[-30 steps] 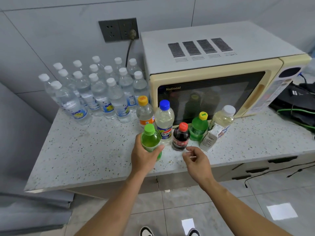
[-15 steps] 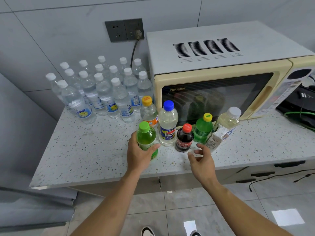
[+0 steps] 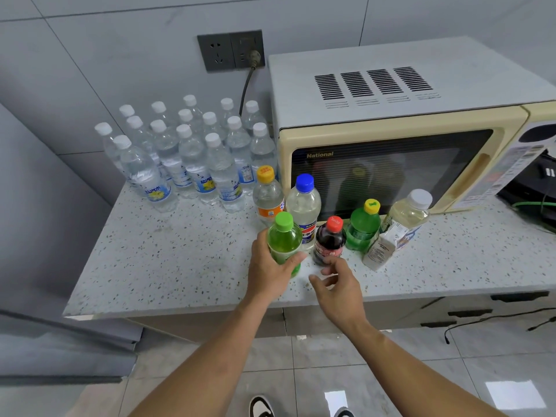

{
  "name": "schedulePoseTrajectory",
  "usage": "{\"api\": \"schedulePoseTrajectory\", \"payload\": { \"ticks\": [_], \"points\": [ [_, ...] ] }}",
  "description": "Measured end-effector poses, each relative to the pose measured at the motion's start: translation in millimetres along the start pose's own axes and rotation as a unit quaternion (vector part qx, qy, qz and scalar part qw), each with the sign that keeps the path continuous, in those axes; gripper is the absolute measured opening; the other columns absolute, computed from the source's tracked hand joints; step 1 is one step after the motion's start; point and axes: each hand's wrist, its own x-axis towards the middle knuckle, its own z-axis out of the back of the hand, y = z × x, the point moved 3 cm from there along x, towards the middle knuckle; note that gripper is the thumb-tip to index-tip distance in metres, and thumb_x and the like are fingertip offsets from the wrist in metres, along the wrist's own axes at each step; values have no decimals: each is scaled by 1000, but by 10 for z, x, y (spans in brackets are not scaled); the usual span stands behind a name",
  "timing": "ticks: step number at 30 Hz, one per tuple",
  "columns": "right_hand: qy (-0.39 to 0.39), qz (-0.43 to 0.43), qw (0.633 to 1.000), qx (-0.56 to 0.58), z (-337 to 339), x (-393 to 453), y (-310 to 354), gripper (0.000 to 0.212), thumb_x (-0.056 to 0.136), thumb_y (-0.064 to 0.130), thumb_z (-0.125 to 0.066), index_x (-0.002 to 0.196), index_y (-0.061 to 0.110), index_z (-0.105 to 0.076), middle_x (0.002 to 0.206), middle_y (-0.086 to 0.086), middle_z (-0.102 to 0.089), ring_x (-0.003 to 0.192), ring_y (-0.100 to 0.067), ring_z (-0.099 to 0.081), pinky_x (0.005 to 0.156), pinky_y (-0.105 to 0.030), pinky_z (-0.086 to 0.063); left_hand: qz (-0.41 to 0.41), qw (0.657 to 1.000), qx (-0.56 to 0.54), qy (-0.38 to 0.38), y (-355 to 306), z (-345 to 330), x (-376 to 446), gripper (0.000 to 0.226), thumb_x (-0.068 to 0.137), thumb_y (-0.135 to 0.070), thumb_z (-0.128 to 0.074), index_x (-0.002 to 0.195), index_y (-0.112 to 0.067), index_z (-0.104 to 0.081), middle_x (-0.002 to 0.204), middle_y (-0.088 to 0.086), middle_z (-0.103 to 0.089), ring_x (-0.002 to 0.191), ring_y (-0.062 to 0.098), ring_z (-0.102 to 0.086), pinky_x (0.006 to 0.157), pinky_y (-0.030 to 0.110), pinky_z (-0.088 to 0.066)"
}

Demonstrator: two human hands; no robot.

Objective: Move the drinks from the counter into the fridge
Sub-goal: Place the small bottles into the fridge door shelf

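My left hand [image 3: 268, 270] grips a light green bottle with a green cap [image 3: 284, 237] standing on the speckled counter [image 3: 168, 260]. My right hand [image 3: 338, 285] hovers with relaxed, spread fingers just in front of a dark cola bottle with a red cap [image 3: 329, 239] and holds nothing. Behind stand a clear bottle with a blue cap [image 3: 304, 206], a clear bottle with a yellow cap and orange label [image 3: 267, 195], a green bottle with a yellow cap [image 3: 363, 225], a pale yellow drink with a white cap [image 3: 407, 215] and a small white carton [image 3: 379, 249].
Several water bottles [image 3: 186, 155] crowd the counter's back left. A cream microwave [image 3: 391, 139] fills the back right, plugged into a wall socket [image 3: 231, 49]. Black gear with a green cable [image 3: 535, 188] lies at the far right. A grey appliance side [image 3: 45, 266] stands to the left.
My right hand has moved forward and left, from near the carton to just in front of the cola bottle. My left hand keeps its grip on the green bottle. The camera moved closer.
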Motion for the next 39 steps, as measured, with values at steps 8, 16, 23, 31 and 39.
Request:
{"api": "schedulePoseTrajectory", "payload": {
  "ticks": [8,16,23,31,39],
  "points": [
    [-51,-29,998,-8,209,34,-130,23,88,17,-71,104,26,-58,87,5,-60,71,-5,-59,62,-12,-43,-99,979,24,-178,-161,112,-333,64,71,-51,-76,113,-14,-45,105,0,-48,88,20,-53,70,19,-44],
    [-195,-2,981,-17,782,-15,-310,27,86,20,-72,105,24,-54,88,4,-53,75,-12,-55,62,-13,-40,-247,966,30,-74,-553,-584,-642,43,82,-13,-75,122,-10,-58,108,2,-60,95,12,-60,78,23,-53],
    [-165,-90,982,-1,1155,237,-435,80,74,43,-83,139,24,-40,123,8,-44,98,-9,-53,79,-26,-44,-46,998,16,-46,-601,-878,-356,80,78,-28,-80,147,-16,-40,143,1,-52,132,18,-48,105,30,-42],
    [-182,-52,981,-30,1277,305,-313,50,77,35,-82,115,27,-50,113,6,-52,90,-12,-55,79,-36,-54,-56,995,71,-44,-614,-1071,-218,75,72,-24,-86,136,-21,-47,136,3,-40,98,7,-57,80,-3,-35],
    [-124,251,931,-236,1203,535,593,51,83,22,-72,131,13,-59,134,-10,-54,124,-26,-49,106,-38,-38,-59,998,14,-19,-492,-1035,-187,59,71,-21,-83,119,-26,-49,116,-4,-63,104,17,-61,87,36,-52]
  ]
}}
